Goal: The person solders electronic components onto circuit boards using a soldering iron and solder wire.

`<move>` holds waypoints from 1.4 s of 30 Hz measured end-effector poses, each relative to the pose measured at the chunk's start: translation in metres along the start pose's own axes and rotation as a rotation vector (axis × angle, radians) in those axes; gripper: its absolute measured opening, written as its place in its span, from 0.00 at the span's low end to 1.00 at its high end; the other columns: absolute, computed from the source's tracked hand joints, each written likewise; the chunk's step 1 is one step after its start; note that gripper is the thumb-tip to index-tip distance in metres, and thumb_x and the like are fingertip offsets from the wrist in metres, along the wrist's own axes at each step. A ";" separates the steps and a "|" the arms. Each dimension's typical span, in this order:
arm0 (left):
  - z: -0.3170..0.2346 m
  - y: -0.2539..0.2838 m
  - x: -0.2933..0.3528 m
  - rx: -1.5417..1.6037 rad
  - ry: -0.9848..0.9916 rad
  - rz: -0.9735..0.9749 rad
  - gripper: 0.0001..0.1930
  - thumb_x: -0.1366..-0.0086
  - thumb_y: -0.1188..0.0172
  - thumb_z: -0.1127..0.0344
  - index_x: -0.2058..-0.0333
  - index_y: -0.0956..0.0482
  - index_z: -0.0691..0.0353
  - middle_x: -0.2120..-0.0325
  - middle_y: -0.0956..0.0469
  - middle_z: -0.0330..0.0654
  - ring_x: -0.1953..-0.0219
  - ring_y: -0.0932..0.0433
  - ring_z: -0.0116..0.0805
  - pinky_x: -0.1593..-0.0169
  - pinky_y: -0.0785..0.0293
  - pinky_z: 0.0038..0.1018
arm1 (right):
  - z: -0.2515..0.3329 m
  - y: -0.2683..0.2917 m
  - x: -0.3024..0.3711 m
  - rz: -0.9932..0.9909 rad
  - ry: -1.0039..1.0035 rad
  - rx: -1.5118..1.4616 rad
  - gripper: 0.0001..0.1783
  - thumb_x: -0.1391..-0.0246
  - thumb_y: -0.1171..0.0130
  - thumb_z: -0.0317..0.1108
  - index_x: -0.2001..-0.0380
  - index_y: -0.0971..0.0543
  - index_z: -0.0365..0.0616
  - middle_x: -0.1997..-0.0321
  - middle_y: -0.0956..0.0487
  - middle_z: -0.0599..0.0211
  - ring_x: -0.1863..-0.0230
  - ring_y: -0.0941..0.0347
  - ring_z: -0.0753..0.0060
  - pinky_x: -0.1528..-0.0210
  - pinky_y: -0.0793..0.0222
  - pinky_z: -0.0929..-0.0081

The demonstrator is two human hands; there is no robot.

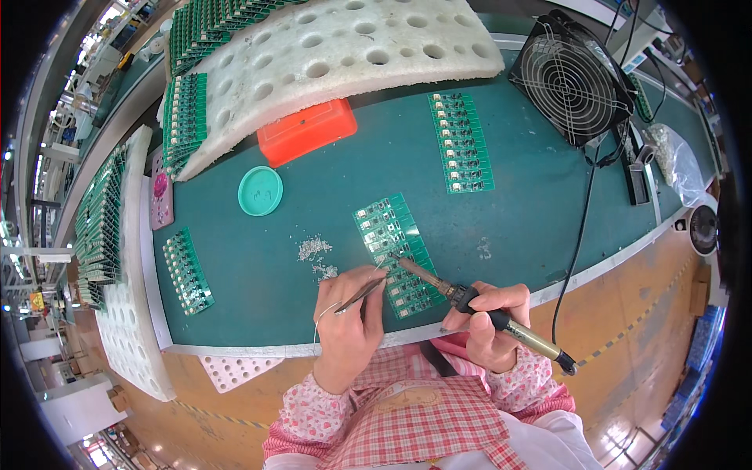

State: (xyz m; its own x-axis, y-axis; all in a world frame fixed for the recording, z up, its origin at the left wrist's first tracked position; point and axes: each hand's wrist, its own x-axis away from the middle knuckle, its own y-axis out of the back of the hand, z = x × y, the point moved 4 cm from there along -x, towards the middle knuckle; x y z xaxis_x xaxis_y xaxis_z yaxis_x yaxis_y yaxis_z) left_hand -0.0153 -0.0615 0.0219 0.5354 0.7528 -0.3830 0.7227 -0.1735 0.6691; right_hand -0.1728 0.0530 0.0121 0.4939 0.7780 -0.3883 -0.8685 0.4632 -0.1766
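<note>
In my right hand [495,321] is a soldering iron [439,283], its tip on or just above a green circuit board panel [398,235] that lies near the table's front edge. My left hand [347,317] is closed on metal tweezers [362,296], whose points meet the board close to the iron's tip. A thin wire, probably solder, also runs through the left fingers and hangs down past the table edge. Just beyond that hand, small pale parts [315,249] lie in a loose heap. What the tweezers' points grip is too small to tell.
Another board panel [460,143] lies far right, one more [188,271] at left. A turquoise lid [260,191] and red box [307,131] stand before white foam [345,55] with racked boards. A black fan [568,82] sits far right; the iron's cord [578,243] crosses the right side.
</note>
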 end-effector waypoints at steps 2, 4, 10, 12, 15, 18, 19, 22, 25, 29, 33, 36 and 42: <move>0.000 0.000 0.000 -0.003 0.006 0.008 0.13 0.44 0.34 0.82 0.59 0.18 0.62 0.63 0.17 0.41 0.62 0.18 0.38 0.56 0.29 0.31 | -0.002 0.000 0.000 0.023 -0.002 0.006 0.11 0.37 0.40 0.26 0.55 0.29 0.39 0.72 0.17 0.56 0.75 0.23 0.73 0.73 0.27 0.74; 0.000 0.000 0.000 -0.003 0.009 0.010 0.13 0.44 0.34 0.82 0.59 0.18 0.62 0.63 0.17 0.41 0.62 0.18 0.38 0.56 0.29 0.32 | -0.002 -0.001 0.000 0.023 0.004 0.004 0.11 0.37 0.40 0.26 0.55 0.29 0.39 0.72 0.17 0.56 0.75 0.23 0.73 0.73 0.27 0.74; 0.000 0.000 0.001 0.000 0.021 0.011 0.13 0.44 0.35 0.82 0.59 0.18 0.62 0.63 0.17 0.42 0.61 0.18 0.39 0.55 0.29 0.32 | -0.005 -0.001 0.000 0.029 0.018 -0.005 0.11 0.38 0.39 0.26 0.55 0.29 0.38 0.74 0.17 0.58 0.76 0.24 0.73 0.74 0.28 0.74; 0.000 -0.001 0.001 0.003 0.025 0.011 0.13 0.43 0.35 0.82 0.59 0.18 0.62 0.63 0.17 0.42 0.61 0.18 0.39 0.55 0.29 0.32 | -0.005 -0.001 -0.001 0.034 0.031 -0.005 0.11 0.38 0.39 0.26 0.55 0.29 0.38 0.74 0.17 0.58 0.76 0.24 0.73 0.74 0.29 0.74; 0.000 -0.001 0.000 -0.003 0.026 0.011 0.13 0.43 0.35 0.81 0.59 0.18 0.62 0.63 0.17 0.42 0.61 0.18 0.39 0.55 0.29 0.32 | -0.003 -0.001 0.001 0.030 0.022 0.010 0.11 0.38 0.39 0.26 0.56 0.28 0.38 0.75 0.17 0.59 0.77 0.24 0.73 0.75 0.30 0.74; -0.001 0.000 0.000 -0.001 0.015 0.007 0.13 0.43 0.35 0.81 0.59 0.18 0.62 0.63 0.17 0.42 0.61 0.18 0.40 0.55 0.28 0.32 | 0.001 0.001 0.000 0.011 -0.002 0.064 0.10 0.40 0.39 0.24 0.57 0.27 0.38 0.76 0.18 0.62 0.79 0.26 0.74 0.76 0.31 0.74; 0.000 -0.001 0.000 0.000 0.018 0.002 0.13 0.43 0.35 0.81 0.59 0.18 0.62 0.63 0.17 0.42 0.61 0.18 0.40 0.55 0.28 0.32 | 0.004 0.002 -0.001 0.006 -0.019 0.128 0.09 0.41 0.39 0.23 0.59 0.27 0.39 0.77 0.19 0.63 0.80 0.26 0.75 0.77 0.31 0.75; 0.000 -0.001 0.000 0.000 0.022 -0.001 0.13 0.43 0.35 0.81 0.59 0.18 0.62 0.63 0.17 0.42 0.62 0.18 0.40 0.55 0.28 0.32 | 0.003 0.002 -0.001 0.011 -0.044 0.269 0.09 0.45 0.38 0.21 0.62 0.25 0.39 0.78 0.20 0.65 0.83 0.28 0.76 0.79 0.33 0.76; 0.000 -0.001 0.000 -0.004 0.012 -0.002 0.13 0.43 0.34 0.81 0.59 0.18 0.62 0.64 0.17 0.42 0.62 0.18 0.40 0.56 0.28 0.32 | 0.000 -0.001 -0.001 0.037 -0.049 0.359 0.10 0.50 0.36 0.20 0.64 0.24 0.40 0.79 0.21 0.66 0.84 0.28 0.75 0.79 0.33 0.76; 0.001 -0.002 0.000 -0.009 0.006 0.002 0.14 0.44 0.34 0.82 0.59 0.18 0.62 0.64 0.17 0.42 0.62 0.18 0.40 0.56 0.28 0.32 | -0.002 -0.005 -0.002 0.037 -0.036 0.394 0.12 0.53 0.35 0.19 0.65 0.24 0.40 0.79 0.21 0.65 0.83 0.27 0.72 0.79 0.33 0.75; 0.001 -0.001 0.000 -0.013 0.013 0.003 0.14 0.44 0.34 0.82 0.59 0.18 0.62 0.63 0.17 0.43 0.62 0.18 0.40 0.56 0.28 0.32 | 0.002 -0.009 -0.009 0.138 -0.008 0.448 0.06 0.40 0.41 0.26 0.63 0.27 0.37 0.84 0.22 0.66 0.82 0.25 0.76 0.77 0.29 0.77; 0.001 0.000 0.000 -0.003 -0.002 -0.002 0.15 0.44 0.35 0.82 0.58 0.18 0.62 0.63 0.17 0.43 0.61 0.18 0.40 0.56 0.28 0.32 | 0.002 -0.010 -0.010 0.148 0.046 0.440 0.06 0.42 0.41 0.25 0.64 0.27 0.38 0.83 0.22 0.66 0.83 0.25 0.76 0.78 0.30 0.76; 0.002 -0.001 0.001 -0.004 -0.023 -0.003 0.15 0.44 0.35 0.82 0.58 0.19 0.62 0.62 0.17 0.43 0.61 0.18 0.40 0.55 0.28 0.32 | 0.005 -0.014 -0.014 0.171 0.182 0.484 0.16 0.59 0.32 0.17 0.65 0.23 0.41 0.81 0.23 0.69 0.84 0.26 0.69 0.80 0.32 0.73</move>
State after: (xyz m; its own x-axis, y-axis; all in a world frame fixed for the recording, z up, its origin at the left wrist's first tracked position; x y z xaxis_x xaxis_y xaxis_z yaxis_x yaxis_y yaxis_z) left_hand -0.0148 -0.0620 0.0199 0.5434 0.7384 -0.3993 0.7223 -0.1689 0.6706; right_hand -0.1677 0.0381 0.0247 0.2946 0.7933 -0.5328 -0.7957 0.5124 0.3230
